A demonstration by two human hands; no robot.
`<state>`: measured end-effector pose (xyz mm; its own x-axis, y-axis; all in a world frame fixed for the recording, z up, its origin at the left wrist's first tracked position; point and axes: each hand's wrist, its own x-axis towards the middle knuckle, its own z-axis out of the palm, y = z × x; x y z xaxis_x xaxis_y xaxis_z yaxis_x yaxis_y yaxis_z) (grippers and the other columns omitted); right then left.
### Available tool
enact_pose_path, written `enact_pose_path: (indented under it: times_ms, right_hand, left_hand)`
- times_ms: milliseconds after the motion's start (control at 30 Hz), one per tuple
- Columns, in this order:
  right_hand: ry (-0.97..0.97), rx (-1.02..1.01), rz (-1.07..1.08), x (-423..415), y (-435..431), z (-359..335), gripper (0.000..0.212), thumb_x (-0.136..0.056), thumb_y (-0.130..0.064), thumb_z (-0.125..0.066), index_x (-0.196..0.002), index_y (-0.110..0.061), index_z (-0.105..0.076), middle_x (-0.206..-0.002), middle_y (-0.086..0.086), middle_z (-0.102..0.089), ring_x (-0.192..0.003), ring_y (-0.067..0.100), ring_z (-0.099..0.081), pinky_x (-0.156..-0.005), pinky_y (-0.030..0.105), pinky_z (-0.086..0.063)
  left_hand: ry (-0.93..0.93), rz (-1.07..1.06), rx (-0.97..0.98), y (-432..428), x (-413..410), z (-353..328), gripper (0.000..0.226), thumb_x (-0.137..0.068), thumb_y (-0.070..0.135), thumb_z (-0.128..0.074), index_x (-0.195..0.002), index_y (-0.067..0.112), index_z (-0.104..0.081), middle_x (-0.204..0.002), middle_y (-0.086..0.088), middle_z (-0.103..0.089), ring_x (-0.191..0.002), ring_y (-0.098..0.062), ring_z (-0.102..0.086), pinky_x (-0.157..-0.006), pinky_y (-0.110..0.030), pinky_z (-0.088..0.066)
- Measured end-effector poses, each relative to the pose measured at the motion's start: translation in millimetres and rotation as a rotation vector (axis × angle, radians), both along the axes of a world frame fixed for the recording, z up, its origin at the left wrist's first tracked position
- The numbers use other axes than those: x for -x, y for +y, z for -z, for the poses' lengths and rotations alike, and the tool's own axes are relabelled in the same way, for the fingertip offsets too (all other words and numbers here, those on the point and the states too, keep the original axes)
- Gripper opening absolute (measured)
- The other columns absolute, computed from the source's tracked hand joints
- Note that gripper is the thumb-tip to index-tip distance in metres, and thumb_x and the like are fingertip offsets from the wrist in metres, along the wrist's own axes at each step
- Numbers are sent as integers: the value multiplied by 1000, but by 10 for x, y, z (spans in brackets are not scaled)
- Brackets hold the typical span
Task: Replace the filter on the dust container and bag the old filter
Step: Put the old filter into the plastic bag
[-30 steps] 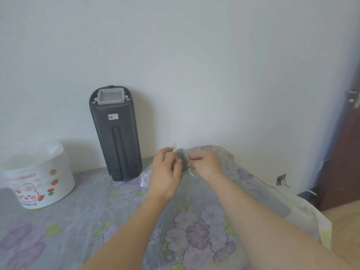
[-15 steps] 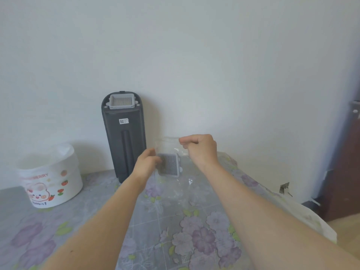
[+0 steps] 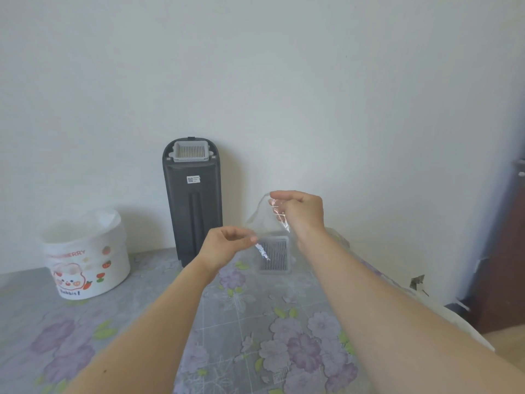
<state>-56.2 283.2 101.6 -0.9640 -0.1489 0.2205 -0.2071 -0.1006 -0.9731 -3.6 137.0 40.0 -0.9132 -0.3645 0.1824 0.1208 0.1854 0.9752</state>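
Note:
A clear plastic bag [image 3: 262,223] hangs above the table with the old grey filter [image 3: 275,255] resting in its bottom. My right hand [image 3: 301,213] pinches the bag's top edge, raised higher. My left hand [image 3: 227,244] pinches the bag's left edge, lower and to the left. The dark grey dust container [image 3: 193,203] stands upright against the wall behind my left hand, and a pale filter [image 3: 191,151] sits in its top opening.
A white bin with a cartoon rabbit print [image 3: 85,257], lined with a white bag, stands at the left by the wall. The table carries a floral cloth under plastic [image 3: 284,336]. A dark wooden door [image 3: 508,251] is at the right.
My hands have spread apart: the right lifted the bag's top, the left moved off the filter to the bag's edge. The filter has slid down to the bag's bottom.

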Motion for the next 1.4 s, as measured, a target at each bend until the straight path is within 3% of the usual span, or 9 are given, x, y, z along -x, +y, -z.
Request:
enact_pose_path:
  times_ms: [100, 167, 367, 467, 600, 700, 867, 1033, 1400]
  right_hand:
    - [-41, 53, -38, 35, 52, 33, 29, -78, -16, -69, -107, -22, -69, -100, 7, -75, -89, 19, -71, -92, 36, -54]
    - [-104, -22, -119, 62, 130, 118, 63, -74, -45, -73, -130, -23, -53, -115, 3, -69, -100, 18, -67, -100, 40, -48]
    - [-310, -185, -477, 109, 292, 531, 102, -47, -71, -69, -132, -18, -55, -131, -2, -58, -124, 22, -54, -111, 42, -38]
    - [-245, -253, -490, 92, 248, 616, 66, -55, -56, -79, -112, -24, -66, -120, -3, -67, -112, 17, -63, -103, 36, -45]
    - [-255, -87, -268, 156, 170, 684, 11, -77, -11, -77, -86, -10, -70, -91, 10, -74, -80, 20, -71, -67, 23, -56]
    - [-294, 6, -237, 183, 188, 691, 7, -80, -3, -72, -82, -6, -66, -81, 12, -73, -65, 18, -70, -55, 23, -58]
    - [-318, -17, -144, 258, 213, 789, 3, -87, -7, -66, -84, -7, -64, -81, 10, -72, -71, 16, -68, -79, 34, -60]
    - [-373, 64, -145, 283, 265, 810, 8, -90, -3, -61, -85, -8, -60, -87, 13, -72, -72, 19, -70, -62, 26, -60]
    - [-380, 30, -219, 294, 378, 808, 25, -88, 11, -49, -88, -8, -66, -92, 15, -70, -79, 21, -70, -67, 31, -58]
  left_hand:
    - [96, -144, -128, 11, 21, 6, 12, -77, 15, -77, -74, 10, -66, -66, 5, -67, -57, -7, -59, -60, -19, -48]
    - [90, -187, -218, -11, 21, -3, 17, -79, 19, -76, -74, 11, -61, -72, -2, -64, -57, -14, -54, -49, -21, -47]
    - [70, -245, -361, -65, 12, 80, 23, -81, 18, -74, -69, 15, -54, -63, -2, -61, -45, -9, -53, -41, -18, -45]
    - [81, -237, -453, -96, 33, 125, 24, -81, 19, -74, -69, 14, -54, -54, 4, -59, -37, -4, -49, -42, -16, -44]
    - [-25, -54, -394, -127, 15, 160, 23, -85, 26, -69, -94, 6, -64, -100, -3, -69, -87, -12, -65, -72, -24, -53]
    - [-124, 25, -295, -156, 0, 239, 33, -86, 24, -68, -111, 3, -68, -113, -10, -70, -95, -19, -65, -76, -28, -57]
    - [-11, -129, -237, -108, 24, 238, 12, -88, 14, -65, -82, 5, -71, -62, 4, -70, -63, -10, -64, -56, -21, -58]
    - [-186, 16, -70, -154, -40, 283, 15, -89, 19, -65, -100, 11, -68, -95, -7, -74, -81, -18, -69, -66, -25, -58]
    - [-92, -15, -162, -155, -58, 312, 27, -86, -12, -54, -76, 7, -70, -79, -3, -73, -75, -18, -66, -58, -24, -57]
